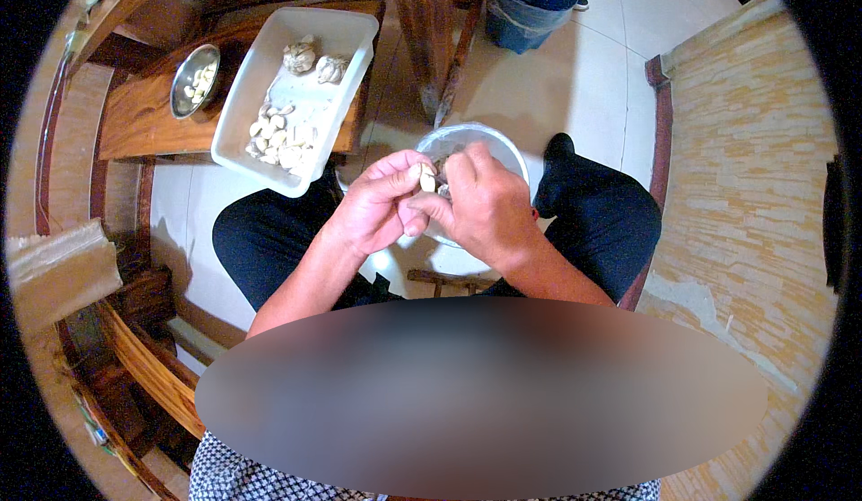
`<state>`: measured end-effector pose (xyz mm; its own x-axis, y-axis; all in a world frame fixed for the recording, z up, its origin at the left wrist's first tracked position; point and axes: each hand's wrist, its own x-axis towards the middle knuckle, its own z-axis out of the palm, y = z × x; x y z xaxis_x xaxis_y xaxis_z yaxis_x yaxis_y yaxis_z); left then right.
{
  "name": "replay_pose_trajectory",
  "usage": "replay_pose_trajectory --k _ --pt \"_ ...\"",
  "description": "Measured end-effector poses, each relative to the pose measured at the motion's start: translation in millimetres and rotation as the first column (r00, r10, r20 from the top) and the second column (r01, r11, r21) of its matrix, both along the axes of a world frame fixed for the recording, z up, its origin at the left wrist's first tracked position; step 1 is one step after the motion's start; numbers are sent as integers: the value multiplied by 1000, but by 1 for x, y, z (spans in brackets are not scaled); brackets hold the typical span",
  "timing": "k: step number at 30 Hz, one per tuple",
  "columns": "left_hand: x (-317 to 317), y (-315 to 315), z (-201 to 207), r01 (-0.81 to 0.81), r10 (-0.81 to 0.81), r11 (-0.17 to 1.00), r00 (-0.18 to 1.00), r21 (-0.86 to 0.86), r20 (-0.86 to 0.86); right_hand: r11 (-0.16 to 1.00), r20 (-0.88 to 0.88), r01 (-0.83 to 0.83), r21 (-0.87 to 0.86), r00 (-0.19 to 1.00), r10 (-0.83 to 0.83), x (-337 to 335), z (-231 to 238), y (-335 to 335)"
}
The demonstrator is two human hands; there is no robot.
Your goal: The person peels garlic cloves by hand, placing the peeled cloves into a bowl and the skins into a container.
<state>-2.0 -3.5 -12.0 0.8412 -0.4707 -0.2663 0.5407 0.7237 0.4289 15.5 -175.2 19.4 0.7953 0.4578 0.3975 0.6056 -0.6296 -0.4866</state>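
Clove, pale garlic (428, 180), right up at the fingertips of my left hand (382, 203), and that's a firm pinch, thumb against fingers! Its long axis points more or less away from me, leaning only a little. And here's the relation that counts: it sits in the narrow gap between both hands, left of my right hand (492, 205), whose thumb tip comes in just below its near end. Left has the hold, right is close alongside, fingers curled; whether they grip anything, I can't tell, as the tips are hidden.

Straight under us, the whitish round bucket (515, 154), mouth open, its far and right rim showing past my right knuckles. The legs of my black trousers (620, 209) flank it on both sides, so sideways room down low is limited; above the rim, it's open. Off to the left and farther out, the white plastic tub (355, 79) with loose cloves (274, 139) at its near end and two whole bulbs (299, 54) beyond, its near corner out past the wooden bench (135, 128). Beside it, the metal bowl (184, 74), more pale cloves inside.
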Motion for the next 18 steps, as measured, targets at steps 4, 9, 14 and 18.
replay_pose_trajectory --k 4,9,14,18 --pt "1 -1 1 -12 12 1000 1000 1 -26 994 -37 -52 -96 998 49 -6 -5 -2" --pt "3 4 10 13 -19 997 997 80 73 998 -49 -51 26 997 52 -1 3 -13" --pt "2 6 11 81 -97 985 990 151 100 980 -107 -37 197 993 59 3 -5 -9" --pt "-1 1 9 22 -58 958 991 287 117 982 -90 -36 184 994 54 3 -8 -7"
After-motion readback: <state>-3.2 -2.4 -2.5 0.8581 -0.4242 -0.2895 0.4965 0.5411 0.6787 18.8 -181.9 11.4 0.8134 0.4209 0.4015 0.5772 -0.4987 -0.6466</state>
